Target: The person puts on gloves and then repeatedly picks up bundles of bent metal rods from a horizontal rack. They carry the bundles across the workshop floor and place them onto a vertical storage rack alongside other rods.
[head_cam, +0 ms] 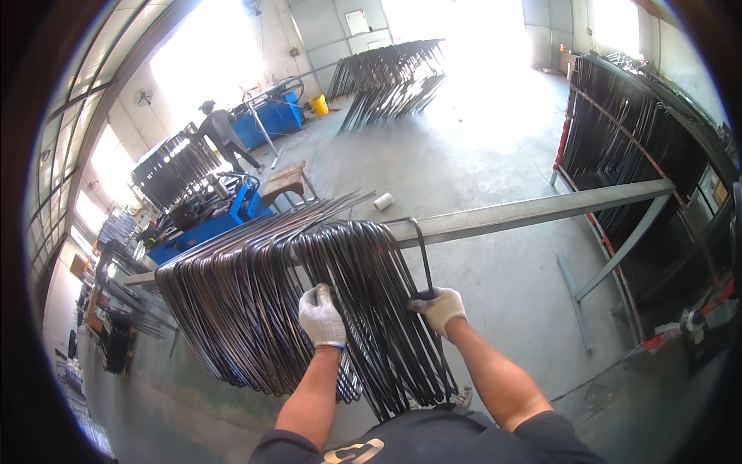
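Observation:
A row of bent black metal tubes hangs over a grey metal beam before me. My right hand, in a white knit glove with a darkened finger area, grips the outermost tube at the row's right end. That tube stands slightly apart from the others. My left hand, gloved too, is closed at the left edge of the black group; its fingertips are partly hidden against the tubes. Farther left, browner bent tubes hang close together on the same beam.
Bent frames fill a rack at the right. Behind the beam are a white roll on the floor, a wooden-topped stool and a blue machine. A person stands near another rack. A yellow bucket sits farther back.

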Available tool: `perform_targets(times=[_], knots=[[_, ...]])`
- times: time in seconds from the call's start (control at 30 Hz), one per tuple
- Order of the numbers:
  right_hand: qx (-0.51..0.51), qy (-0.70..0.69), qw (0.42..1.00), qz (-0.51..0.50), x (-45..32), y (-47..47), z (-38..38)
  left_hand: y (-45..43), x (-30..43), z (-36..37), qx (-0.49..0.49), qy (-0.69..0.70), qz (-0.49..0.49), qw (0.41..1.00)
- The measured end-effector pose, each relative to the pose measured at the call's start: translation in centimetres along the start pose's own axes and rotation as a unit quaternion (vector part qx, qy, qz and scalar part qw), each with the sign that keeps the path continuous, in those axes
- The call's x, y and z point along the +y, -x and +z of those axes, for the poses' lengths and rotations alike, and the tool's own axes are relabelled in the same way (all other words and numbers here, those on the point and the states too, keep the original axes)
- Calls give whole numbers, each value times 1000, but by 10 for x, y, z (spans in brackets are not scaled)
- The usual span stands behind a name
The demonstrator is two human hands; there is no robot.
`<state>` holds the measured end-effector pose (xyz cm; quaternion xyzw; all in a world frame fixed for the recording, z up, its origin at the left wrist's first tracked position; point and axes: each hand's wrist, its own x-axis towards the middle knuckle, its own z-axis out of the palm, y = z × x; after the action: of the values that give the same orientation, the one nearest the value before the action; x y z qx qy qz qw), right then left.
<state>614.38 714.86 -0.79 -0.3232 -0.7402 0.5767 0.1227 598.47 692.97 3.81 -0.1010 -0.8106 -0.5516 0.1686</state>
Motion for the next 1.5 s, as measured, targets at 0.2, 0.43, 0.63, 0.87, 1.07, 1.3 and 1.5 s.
perform_targets(times=[0.2, 0.43, 0.63, 0.87, 1.07, 1.3, 1.5], knots=[[104, -120, 987, 24, 53, -14, -21, -16, -14, -2, 4, 16, 33, 999], [370, -5, 927, 67, 77, 9, -150, 1, -26, -7, 2, 22, 43, 999], [481, 192, 811, -274, 36, 31, -70, 11, -29, -8, 8, 12, 43, 999], [-32, -162, 986, 13, 28, -15, 36, 5, -13, -18, -22, 18, 26, 999], [101, -190, 976, -29, 58, -10, 16, -1, -21, -11, -13, 34, 0, 999], [495, 112, 849, -146, 51, 28, -72, -4, -33, -10, 9, 42, -32, 999], [63, 24, 996, -61, -18, 32, 45, -7, -36, 2, 44, 53, -62, 996]])
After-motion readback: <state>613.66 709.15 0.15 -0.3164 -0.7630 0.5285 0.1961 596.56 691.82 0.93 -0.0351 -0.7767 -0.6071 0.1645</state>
